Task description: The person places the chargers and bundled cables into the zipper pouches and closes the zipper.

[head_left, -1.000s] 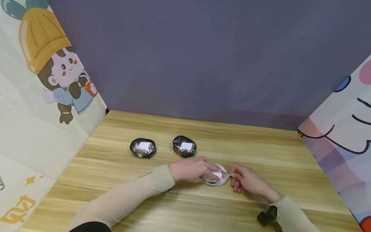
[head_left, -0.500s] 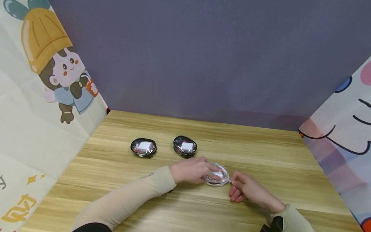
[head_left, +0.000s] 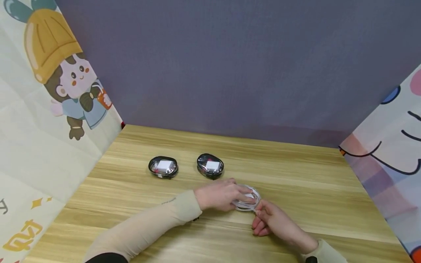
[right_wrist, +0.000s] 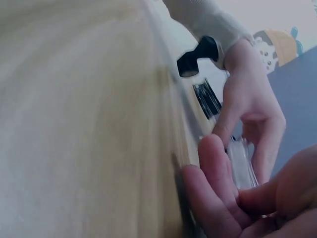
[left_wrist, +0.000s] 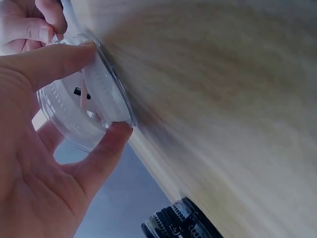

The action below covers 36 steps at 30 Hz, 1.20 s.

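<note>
A small clear oval case (head_left: 255, 193) with a whitish rim lies on the wooden table, a white piece showing inside it. My left hand (head_left: 217, 195) grips it from the left. In the left wrist view, its thumb and fingers hold the edges of the see-through case (left_wrist: 106, 94). My right hand (head_left: 276, 221) pinches a small pull tab at the case's near right edge. Thumb and forefinger hide most of that tab; the other fingers are curled below. In the right wrist view, my right hand (right_wrist: 213, 193) partly covers the case.
Two black-rimmed cases with clear tops stand farther back: one at left (head_left: 163, 167), another (head_left: 210, 166) just behind my left hand. A grey-blue partition (head_left: 230, 73) rises behind the wooden table (head_left: 296, 164). Printed cloths hang at both sides.
My right hand has moved left and toward me along the case's edge, taking the pull tab from its right side to its near right. My left hand has stayed on the case.
</note>
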Tool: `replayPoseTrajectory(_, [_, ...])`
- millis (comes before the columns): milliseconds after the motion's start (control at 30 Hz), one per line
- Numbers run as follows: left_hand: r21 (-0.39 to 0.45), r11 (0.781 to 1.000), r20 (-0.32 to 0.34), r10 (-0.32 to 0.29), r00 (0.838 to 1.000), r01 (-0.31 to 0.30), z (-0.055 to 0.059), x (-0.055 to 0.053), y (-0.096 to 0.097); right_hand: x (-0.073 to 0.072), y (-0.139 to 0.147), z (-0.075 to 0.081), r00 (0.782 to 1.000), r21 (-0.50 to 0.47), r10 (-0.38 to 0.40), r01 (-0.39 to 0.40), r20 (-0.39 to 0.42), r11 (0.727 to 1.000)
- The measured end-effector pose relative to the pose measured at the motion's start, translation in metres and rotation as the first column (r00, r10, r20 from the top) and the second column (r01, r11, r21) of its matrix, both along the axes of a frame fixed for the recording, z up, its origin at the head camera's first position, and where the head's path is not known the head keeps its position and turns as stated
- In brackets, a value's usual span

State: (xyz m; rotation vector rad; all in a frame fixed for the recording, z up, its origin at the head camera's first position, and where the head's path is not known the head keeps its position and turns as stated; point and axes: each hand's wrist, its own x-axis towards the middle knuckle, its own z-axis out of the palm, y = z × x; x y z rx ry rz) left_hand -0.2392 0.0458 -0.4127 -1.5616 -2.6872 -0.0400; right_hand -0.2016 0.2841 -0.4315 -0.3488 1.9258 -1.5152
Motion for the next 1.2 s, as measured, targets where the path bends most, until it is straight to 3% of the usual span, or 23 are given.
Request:
replayPoseTrajectory(267, [-0.020,1.000,-0.107,0.015,0.994,-0.018,0.000,0.005,-0.002,-0.008,0.005,0.000,0.999,-0.007,-0.026,0.025,-0.019,1.000])
replayPoseTrajectory(500, [-0.041,0.998,-0.141,0.043,0.989,-0.049,0.004,0.006,-0.007,-0.022,0.007,0.003,0.998,0.014,-0.056,0.057,-0.040,0.998])
replayPoseTrajectory(833, [0.007,1.000,-0.249,0.016,0.968,-0.015,0.003,-0.004,-0.006,-0.052,0.001,0.004,0.989,0.063,-0.076,0.085,-0.130,0.994])
replayPoseTrajectory(1000, [-0.023,1.000,-0.199,-0.015,0.980,0.011,0.003,-0.012,-0.002,-0.064,-0.001,0.002,0.984,0.080,-0.087,0.101,-0.154,0.992])
replayPoseTrajectory(1200, [-0.044,0.999,-0.103,0.012,0.995,-0.017,0.000,-0.019,0.001,-0.071,0.002,-0.001,0.986,0.095,-0.071,0.085,-0.150,0.992])
